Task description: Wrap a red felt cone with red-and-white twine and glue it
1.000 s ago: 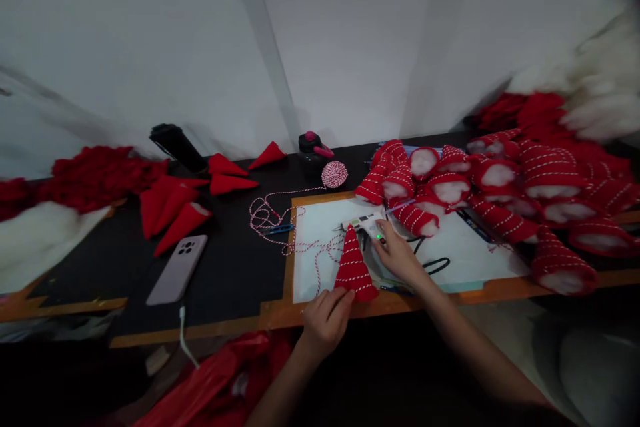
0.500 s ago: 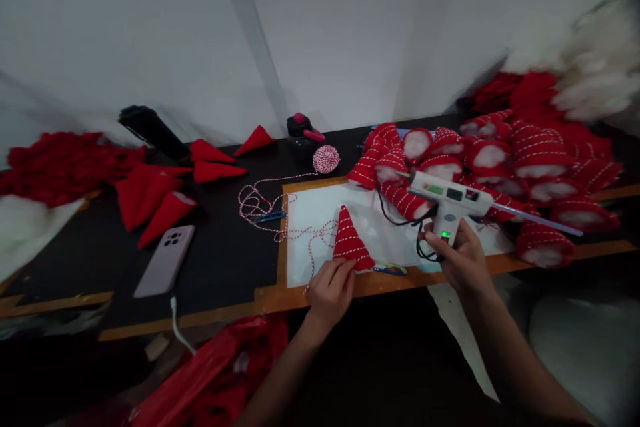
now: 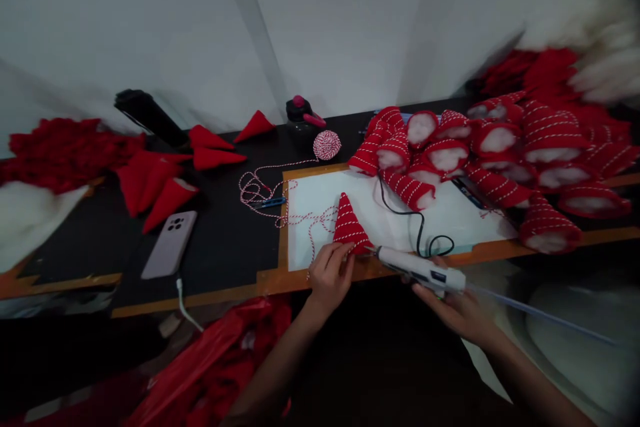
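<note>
A red felt cone wound with red-and-white twine lies on the white board. My left hand grips its lower left edge with closed fingers. In my right hand is a white glue gun, lying almost level, its nozzle at the cone's lower right corner. A long clear glue stick sticks out of the gun's rear. Loose twine runs from the cone to a twine ball behind the board.
Stuffed, twine-wrapped red cones are piled at the right. Plain red cones, a phone with a white cable and a black object lie left. A small blue tool touches the twine. Below the edge hangs a red bag.
My right hand has brought the glue gun down and left from above the board to the cone's lower corner. My left hand stays on the cone. The view has shifted slightly.
</note>
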`<state>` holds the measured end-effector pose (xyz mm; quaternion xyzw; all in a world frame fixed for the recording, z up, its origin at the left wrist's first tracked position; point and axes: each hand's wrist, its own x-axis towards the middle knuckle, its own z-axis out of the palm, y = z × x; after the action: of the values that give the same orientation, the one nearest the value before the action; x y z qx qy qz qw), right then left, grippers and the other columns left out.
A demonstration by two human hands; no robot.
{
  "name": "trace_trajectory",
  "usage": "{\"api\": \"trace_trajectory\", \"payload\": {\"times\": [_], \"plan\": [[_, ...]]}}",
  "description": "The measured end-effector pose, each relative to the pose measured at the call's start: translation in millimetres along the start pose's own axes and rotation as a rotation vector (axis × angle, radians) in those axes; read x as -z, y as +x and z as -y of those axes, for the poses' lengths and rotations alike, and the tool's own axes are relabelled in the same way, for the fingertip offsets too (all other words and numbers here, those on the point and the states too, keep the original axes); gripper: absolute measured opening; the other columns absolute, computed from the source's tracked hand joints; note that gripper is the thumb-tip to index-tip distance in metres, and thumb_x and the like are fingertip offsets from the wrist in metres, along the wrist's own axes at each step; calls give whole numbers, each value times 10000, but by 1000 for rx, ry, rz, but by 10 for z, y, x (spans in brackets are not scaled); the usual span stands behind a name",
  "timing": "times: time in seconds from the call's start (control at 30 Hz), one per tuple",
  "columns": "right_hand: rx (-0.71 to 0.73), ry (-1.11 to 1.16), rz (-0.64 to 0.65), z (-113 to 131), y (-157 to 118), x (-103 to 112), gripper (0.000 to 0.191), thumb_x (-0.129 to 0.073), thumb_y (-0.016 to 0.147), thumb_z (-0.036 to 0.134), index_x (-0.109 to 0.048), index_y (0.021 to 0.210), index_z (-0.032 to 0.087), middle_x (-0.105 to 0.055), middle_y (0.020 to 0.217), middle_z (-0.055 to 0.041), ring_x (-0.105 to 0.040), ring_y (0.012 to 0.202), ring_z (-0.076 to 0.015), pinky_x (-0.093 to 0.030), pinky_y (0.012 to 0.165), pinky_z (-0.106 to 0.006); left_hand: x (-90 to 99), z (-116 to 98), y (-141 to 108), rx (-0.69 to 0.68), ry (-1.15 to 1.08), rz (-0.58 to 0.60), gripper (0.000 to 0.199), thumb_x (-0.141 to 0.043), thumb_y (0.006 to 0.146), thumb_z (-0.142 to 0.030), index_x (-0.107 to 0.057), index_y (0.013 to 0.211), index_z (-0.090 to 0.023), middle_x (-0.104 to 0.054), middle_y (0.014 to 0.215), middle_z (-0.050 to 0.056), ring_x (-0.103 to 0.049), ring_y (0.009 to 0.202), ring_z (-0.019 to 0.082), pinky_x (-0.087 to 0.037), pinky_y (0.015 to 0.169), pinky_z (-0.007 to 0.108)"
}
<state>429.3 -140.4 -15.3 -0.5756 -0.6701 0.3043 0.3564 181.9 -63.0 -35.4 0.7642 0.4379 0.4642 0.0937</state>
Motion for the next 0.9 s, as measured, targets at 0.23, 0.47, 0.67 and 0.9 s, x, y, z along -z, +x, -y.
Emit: {"api": "trace_trajectory", "payload": {"times": [0.23, 0.47, 0.67, 0.9], "plan": [[39, -56, -26, -67, -40, -170, 238, -573, 898, 400, -703, 1036, 255, -690, 1080, -98, -616, 1116, -308, -515, 959, -461, -5, 0, 2, -9, -27, -4, 180, -568, 878, -107, -666, 1016, -167, -658, 901, 73, -624, 868, 168, -540, 757, 282], [4, -93, -13, -22, -52, -174, 305, -540, 912, 460, -707, 1005, 222, -715, 1081, -98, -667, 1054, -295, -527, 959, -426, -25, 8, -2, 24, -23, 14, 268, -582, 874, -111, -627, 1130, -174, -668, 945, 74, -627, 875, 168, -539, 765, 283], [29, -175, 5, 9, -54, -171, 361, -473, 943, 477, -681, 1010, 190, -691, 1143, -120, -646, 1108, -293, -538, 946, -389, -24, 4, 6, -35, 7, -10, 180, -579, 866, -85, -673, 997, -166, -643, 827, 54, -613, 783, 154, -524, 688, 257], [28, -184, -8, 18, -44, -170, 339, -490, 935, 467, -681, 1002, 196, -685, 1170, -116, -599, 1187, -299, -542, 941, -372, -14, 52, -35, -135, 80, -27, 253, -580, 869, -87, -674, 1077, -195, -638, 869, 49, -620, 774, 129, -523, 667, 216]]}}
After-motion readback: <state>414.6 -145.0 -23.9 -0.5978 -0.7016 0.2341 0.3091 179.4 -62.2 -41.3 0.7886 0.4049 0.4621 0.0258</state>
